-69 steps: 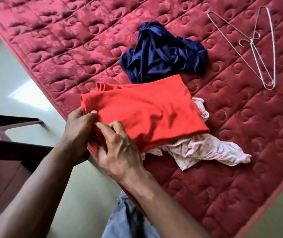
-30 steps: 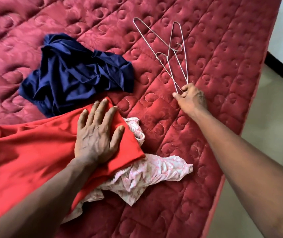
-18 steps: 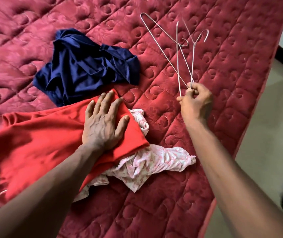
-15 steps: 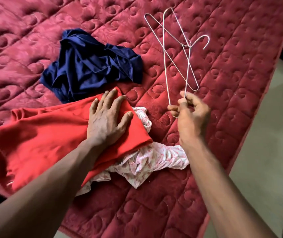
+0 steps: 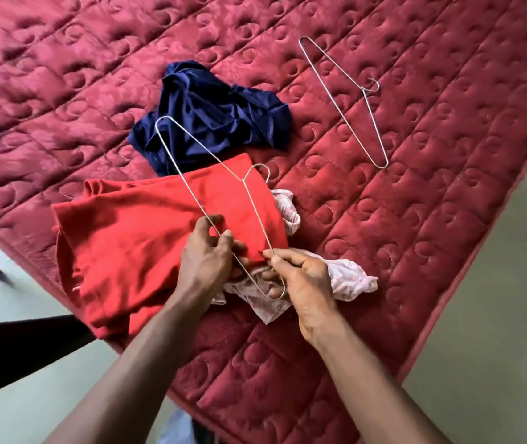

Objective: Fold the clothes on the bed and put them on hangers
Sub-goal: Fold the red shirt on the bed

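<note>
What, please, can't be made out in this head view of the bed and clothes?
- Pink floral garment: type unclear; red garment and both hands cover it.
- Navy garment: crumpled, type unreadable.
- Dark furniture: cut off by the left edge.
- Bed: extent cropped.

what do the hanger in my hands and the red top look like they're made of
Hanger: thin bare metal wire, apparently; silvery, with a twisted neck below the hook. Red top: soft matte knit, probably cotton or a blend; it creases softly without shine.
</note>
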The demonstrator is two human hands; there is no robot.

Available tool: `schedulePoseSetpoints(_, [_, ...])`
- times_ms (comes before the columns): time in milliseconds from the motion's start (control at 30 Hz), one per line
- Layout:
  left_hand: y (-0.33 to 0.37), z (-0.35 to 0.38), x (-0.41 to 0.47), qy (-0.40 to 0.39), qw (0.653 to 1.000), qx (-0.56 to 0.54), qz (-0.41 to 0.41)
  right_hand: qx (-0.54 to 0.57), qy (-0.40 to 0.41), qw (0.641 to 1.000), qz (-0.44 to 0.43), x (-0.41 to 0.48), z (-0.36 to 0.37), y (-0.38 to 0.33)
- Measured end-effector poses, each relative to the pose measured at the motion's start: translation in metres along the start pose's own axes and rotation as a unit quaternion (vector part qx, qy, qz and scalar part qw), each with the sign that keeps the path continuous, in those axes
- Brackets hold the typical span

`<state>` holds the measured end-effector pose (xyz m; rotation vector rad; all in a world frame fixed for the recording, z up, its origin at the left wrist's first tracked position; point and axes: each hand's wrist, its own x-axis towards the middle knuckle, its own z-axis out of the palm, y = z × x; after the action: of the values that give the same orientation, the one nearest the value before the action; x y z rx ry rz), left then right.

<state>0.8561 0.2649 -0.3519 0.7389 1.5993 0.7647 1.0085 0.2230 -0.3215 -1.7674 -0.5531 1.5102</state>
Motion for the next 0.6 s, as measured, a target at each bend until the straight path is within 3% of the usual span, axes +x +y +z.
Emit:
schedulePoseSetpoints(100, [0.003, -0.008, 0.0, -0.028, 0.963, 0.253, 0.088, -0.03, 0.044, 0.998, -0.02, 0.001, 0.0, -0.005])
schedulePoseSetpoints(167, [0.011, -0.001, -0.003, -0.02, 0.928, 0.344, 0.141, -0.025, 0.089, 0.995, -0.038, 0.009, 0.0, -0.002])
schedulePoseSetpoints(233, [0.015, 0.008, -0.006, 0.0, 0.908, 0.372, 0.194, -0.066, 0.152, 0.984, -0.063, 0.021, -0.005, 0.003])
schedulePoseSetpoints(333, [0.013, 0.018, -0.006, 0.003, 0.892, 0.398, 0.214, -0.262, 0.179, 0.943, -0.1, 0.026, -0.015, 0.005])
schedulePoseSetpoints(467, [0.012, 0.023, -0.007, 0.003, 0.874, 0.435, 0.217, -0.433, 0.221, 0.831, -0.269, 0.023, -0.015, 0.006])
schedulePoseSetpoints(533, [0.012, 0.022, -0.007, 0.012, 0.892, 0.404, 0.204, -0.447, 0.167, 0.838, -0.266, 0.03, -0.008, -0.004])
schedulePoseSetpoints(600, [0.01, 0.022, -0.004, 0.04, 0.92, 0.341, 0.188, -0.462, 0.11, 0.857, -0.198, 0.04, 0.001, -0.014])
